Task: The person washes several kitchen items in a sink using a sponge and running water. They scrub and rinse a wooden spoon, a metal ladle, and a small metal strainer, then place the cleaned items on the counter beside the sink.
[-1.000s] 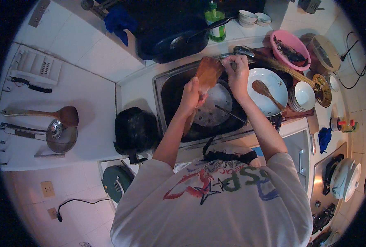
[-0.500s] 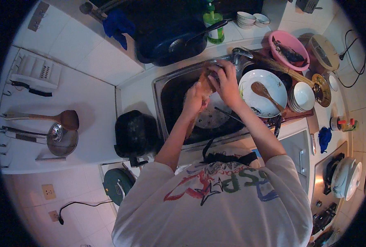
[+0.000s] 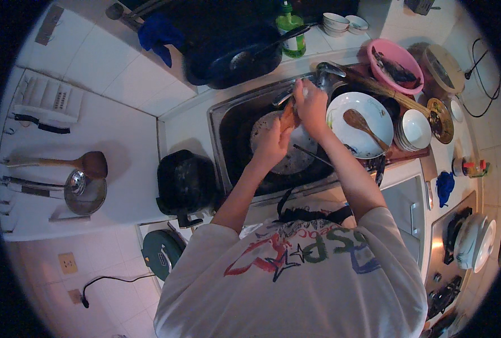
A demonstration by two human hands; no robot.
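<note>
Both my hands are over the sink point(image 3: 223, 186), closed around a brown, wooden-looking utensil point(image 3: 289, 116) mostly hidden by the fingers. My left hand point(image 3: 271, 145) grips its lower part. Higher up, next to the tap point(image 3: 330, 70), my right hand point(image 3: 310, 107) has its fingers wrapped round the upper part. A shiny metal piece point(image 3: 282, 98) shows just left of the right fingers; whether it belongs to the utensil or the tap, I cannot tell. Below the hands, a round vessel point(image 3: 292, 162) with cloudy, speckled contents sits in the sink. A thin black rod point(image 3: 313, 155) crosses its right side.
Right of the sink stand a white plate point(image 3: 340, 135) bearing a wooden spoon, stacked white bowls point(image 3: 416, 128) and a pink basin point(image 3: 377, 46) with fish. Behind are a dark blue tub point(image 3: 205, 76) and a green soap bottle point(image 3: 291, 34). A black bin-like container point(image 3: 185, 180) stands left.
The brown utensil has turned, and its long lower end no longer shows below my left hand. My left hand has shifted slightly right and down; my right hand's fingers have closed together.
</note>
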